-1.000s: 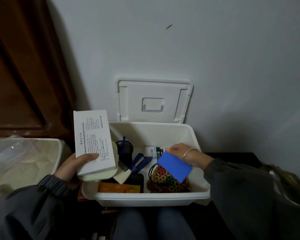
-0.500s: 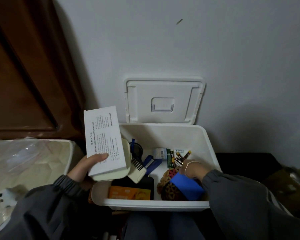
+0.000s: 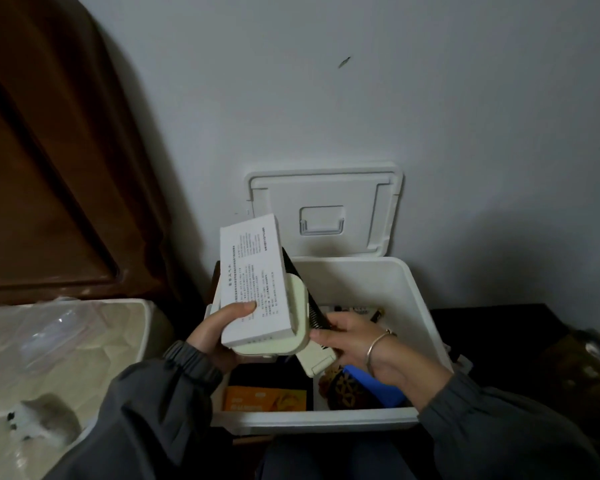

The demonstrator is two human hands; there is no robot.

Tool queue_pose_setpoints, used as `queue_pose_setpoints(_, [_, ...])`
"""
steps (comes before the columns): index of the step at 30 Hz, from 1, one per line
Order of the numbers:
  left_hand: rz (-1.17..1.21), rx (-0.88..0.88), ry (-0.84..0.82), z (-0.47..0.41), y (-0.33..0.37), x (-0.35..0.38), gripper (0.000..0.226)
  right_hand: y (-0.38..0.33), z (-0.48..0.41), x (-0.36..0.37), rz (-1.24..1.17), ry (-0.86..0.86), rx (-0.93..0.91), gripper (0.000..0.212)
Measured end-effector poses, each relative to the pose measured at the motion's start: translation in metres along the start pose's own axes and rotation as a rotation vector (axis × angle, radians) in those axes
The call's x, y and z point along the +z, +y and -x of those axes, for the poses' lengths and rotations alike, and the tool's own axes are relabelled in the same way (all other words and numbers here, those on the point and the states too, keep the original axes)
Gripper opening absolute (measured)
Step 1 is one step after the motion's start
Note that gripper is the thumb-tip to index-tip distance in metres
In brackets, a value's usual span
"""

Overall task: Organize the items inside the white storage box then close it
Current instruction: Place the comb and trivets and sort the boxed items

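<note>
The white storage box [image 3: 420,306] stands against the wall with its lid [image 3: 326,209] swung up behind it. My left hand [image 3: 219,330] holds a white printed carton [image 3: 253,275] stacked on a cream case [image 3: 284,327] above the box's left side. My right hand [image 3: 357,341] pinches a comb with black teeth and a cream handle [image 3: 314,358] next to that stack. Inside the box lie a blue card [image 3: 378,386], a woven patterned pouch [image 3: 343,389], an orange packet [image 3: 265,398] and small items at the back.
An open cream bin with a clear plastic liner [image 3: 59,358] stands to the left of the box. A dark wooden panel [image 3: 49,150] rises behind it. A dark surface [image 3: 499,341] and a dark bag [image 3: 586,362] lie to the right.
My right hand has let go of the blue card, which now lies in the box, and has risen to take the comb. My left hand's stack has lifted slightly.
</note>
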State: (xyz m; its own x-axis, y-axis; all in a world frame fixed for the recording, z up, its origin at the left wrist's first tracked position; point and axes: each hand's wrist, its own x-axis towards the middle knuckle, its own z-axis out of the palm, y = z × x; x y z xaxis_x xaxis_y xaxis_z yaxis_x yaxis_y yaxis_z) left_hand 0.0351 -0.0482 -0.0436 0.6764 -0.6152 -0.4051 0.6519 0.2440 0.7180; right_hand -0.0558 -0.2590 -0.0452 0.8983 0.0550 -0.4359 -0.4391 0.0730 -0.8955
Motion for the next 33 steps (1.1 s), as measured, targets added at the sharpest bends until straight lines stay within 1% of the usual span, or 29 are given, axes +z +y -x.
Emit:
queue_pose_setpoints(1, [0.014, -0.003, 0.003, 0.001, 0.000, 0.001, 0.084, 0.003, 0.002, -0.002, -0.084, 0.019, 0.008, 0.015])
queue_pose_setpoints(2, [0.037, 0.004, 0.003, 0.002, 0.000, 0.001, 0.077, 0.006, 0.003, -0.004, -0.174, 0.046, 0.014, 0.015])
queue_pose_setpoints(4, [0.094, 0.050, 0.009, 0.005, -0.001, -0.001, 0.055, 0.010, 0.007, -0.009, -0.333, 0.120, 0.019, 0.016])
queue_pose_setpoints(5, [0.116, 0.072, 0.009, 0.007, -0.002, -0.002, 0.049, 0.011, 0.009, -0.013, -0.392, 0.151, 0.016, 0.016])
queue_pose_setpoints(7, [0.143, 0.080, 0.001, 0.012, -0.005, -0.006, 0.043, 0.014, 0.013, -0.019, -0.474, 0.184, 0.000, 0.017])
queue_pose_setpoints(10, [0.149, 0.044, 0.000, 0.018, -0.010, -0.008, 0.045, 0.017, 0.016, -0.030, -0.521, 0.185, -0.031, 0.026])
queue_pose_setpoints(12, [0.150, 0.039, 0.000, 0.020, -0.014, -0.010, 0.047, 0.019, 0.015, -0.037, -0.434, 0.218, -0.041, 0.026])
queue_pose_setpoints(16, [0.168, 0.032, 0.011, 0.022, -0.017, -0.015, 0.047, 0.021, 0.004, -0.054, -0.069, 0.366, -0.036, 0.025])
queue_pose_setpoints(20, [0.177, 0.010, 0.020, 0.023, -0.018, -0.022, 0.041, 0.028, -0.019, -0.073, 0.533, 0.505, -0.009, 0.032])
queue_pose_setpoints(23, [0.154, -0.008, 0.043, 0.026, -0.020, -0.023, 0.040, 0.031, -0.032, -0.081, 0.814, 0.493, 0.070, 0.035])
queue_pose_setpoints(25, [0.164, -0.010, 0.046, 0.027, -0.022, -0.023, 0.041, 0.035, -0.040, -0.085, 0.891, 0.493, 0.151, 0.045])
queue_pose_setpoints(27, [0.181, -0.011, 0.051, 0.028, -0.023, -0.021, 0.042, 0.035, -0.044, -0.084, 0.896, 0.510, 0.198, 0.052])
queue_pose_setpoints(29, [0.178, -0.015, 0.055, 0.029, -0.023, -0.020, 0.042, 0.030, -0.046, -0.080, 0.880, 0.498, 0.272, 0.058])
queue_pose_setpoints(31, [0.175, -0.023, 0.060, 0.028, -0.024, -0.021, 0.044, 0.022, -0.046, -0.076, 0.852, 0.450, 0.389, 0.062])
queue_pose_setpoints(33, [0.185, -0.034, 0.075, 0.026, -0.026, -0.022, 0.045, 0.017, -0.045, -0.077, 0.738, 0.403, 0.470, 0.061])
